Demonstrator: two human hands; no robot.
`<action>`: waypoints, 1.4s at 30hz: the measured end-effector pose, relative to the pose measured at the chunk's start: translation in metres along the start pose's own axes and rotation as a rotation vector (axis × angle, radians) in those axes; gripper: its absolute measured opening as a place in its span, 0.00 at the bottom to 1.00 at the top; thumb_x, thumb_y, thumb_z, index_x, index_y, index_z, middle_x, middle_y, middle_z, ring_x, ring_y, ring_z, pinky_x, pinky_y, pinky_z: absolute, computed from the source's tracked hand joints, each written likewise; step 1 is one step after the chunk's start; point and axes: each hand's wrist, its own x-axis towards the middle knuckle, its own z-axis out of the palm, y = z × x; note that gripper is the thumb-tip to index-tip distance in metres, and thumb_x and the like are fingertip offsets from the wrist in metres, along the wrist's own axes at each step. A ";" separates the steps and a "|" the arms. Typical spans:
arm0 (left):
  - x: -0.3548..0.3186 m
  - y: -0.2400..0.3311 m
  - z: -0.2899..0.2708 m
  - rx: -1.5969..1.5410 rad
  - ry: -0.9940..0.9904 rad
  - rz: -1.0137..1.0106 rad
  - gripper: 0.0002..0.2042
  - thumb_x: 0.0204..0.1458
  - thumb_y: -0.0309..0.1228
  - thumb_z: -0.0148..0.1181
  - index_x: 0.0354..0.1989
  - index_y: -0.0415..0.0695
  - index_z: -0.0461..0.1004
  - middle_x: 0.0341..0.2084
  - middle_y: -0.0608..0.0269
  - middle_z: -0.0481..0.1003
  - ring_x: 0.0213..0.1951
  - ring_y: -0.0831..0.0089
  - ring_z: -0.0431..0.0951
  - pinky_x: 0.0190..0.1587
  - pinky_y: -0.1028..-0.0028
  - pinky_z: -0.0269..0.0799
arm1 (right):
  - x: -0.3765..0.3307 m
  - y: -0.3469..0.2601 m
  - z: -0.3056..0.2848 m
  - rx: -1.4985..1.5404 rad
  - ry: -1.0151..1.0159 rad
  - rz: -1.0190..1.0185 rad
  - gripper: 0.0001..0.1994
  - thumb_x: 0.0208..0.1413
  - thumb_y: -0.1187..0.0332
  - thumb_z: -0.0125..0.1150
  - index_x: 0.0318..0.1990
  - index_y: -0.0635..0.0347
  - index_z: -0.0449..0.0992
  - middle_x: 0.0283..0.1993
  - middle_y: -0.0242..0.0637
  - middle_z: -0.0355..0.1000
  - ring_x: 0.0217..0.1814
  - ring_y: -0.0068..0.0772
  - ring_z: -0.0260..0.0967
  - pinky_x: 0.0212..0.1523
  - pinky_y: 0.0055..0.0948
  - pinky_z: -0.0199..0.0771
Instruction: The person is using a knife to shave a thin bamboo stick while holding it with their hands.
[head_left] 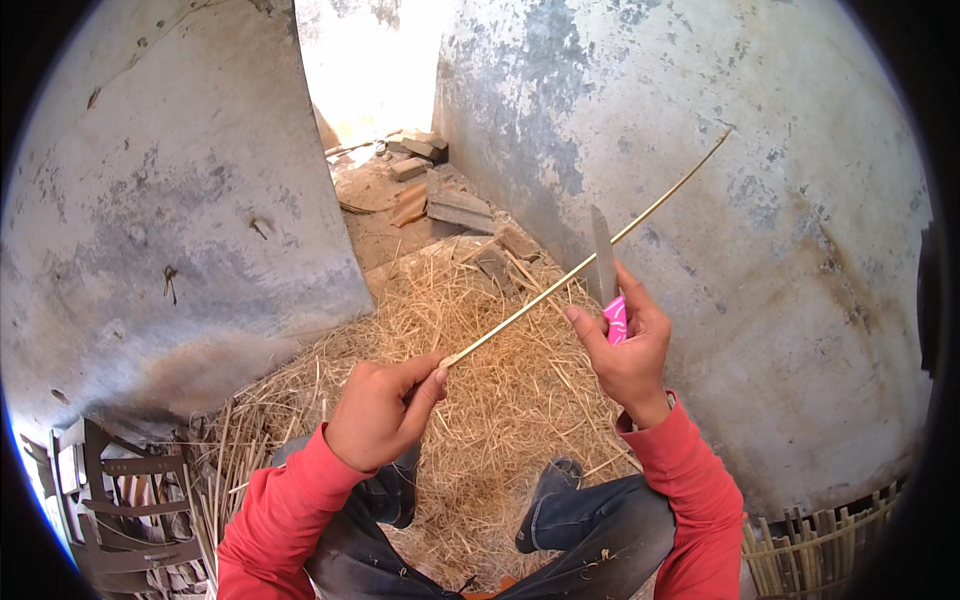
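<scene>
Left hand (385,410) pinching a thin stick (520,310), right hand (637,350) gripping a pink-handled knife (616,318)

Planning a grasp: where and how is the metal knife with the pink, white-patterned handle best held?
Probably by its pink handle, from the lower right, as the red-sleeved right hand does. The handle is its lower end; the flat metal blade points up and crosses the slim greenish stick, so coming from above would likely meet metal.
</scene>
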 end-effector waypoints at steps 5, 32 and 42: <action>-0.002 0.002 -0.002 0.021 0.012 0.023 0.10 0.59 0.25 0.68 0.48 0.36 0.85 0.23 0.54 0.82 0.19 0.75 0.77 0.26 0.74 0.70 | 0.004 0.011 0.002 0.094 0.131 -0.090 0.31 0.61 0.77 0.71 0.71 0.72 0.67 0.44 0.34 0.80 0.40 0.15 0.73 0.39 0.18 0.74; 0.002 0.007 0.013 0.171 0.051 0.080 0.06 0.60 0.28 0.68 0.42 0.38 0.83 0.26 0.54 0.81 0.26 0.62 0.83 0.31 0.68 0.76 | -0.016 -0.008 0.024 0.262 -0.076 -0.066 0.30 0.62 0.79 0.69 0.71 0.71 0.67 0.50 0.38 0.81 0.47 0.20 0.76 0.47 0.22 0.78; -0.004 -0.011 0.008 0.201 0.119 0.083 0.07 0.61 0.31 0.67 0.44 0.43 0.83 0.28 0.53 0.81 0.26 0.56 0.82 0.28 0.61 0.74 | -0.007 0.007 0.033 0.144 -0.004 -0.055 0.27 0.63 0.74 0.69 0.68 0.69 0.71 0.42 0.36 0.80 0.35 0.17 0.74 0.37 0.22 0.76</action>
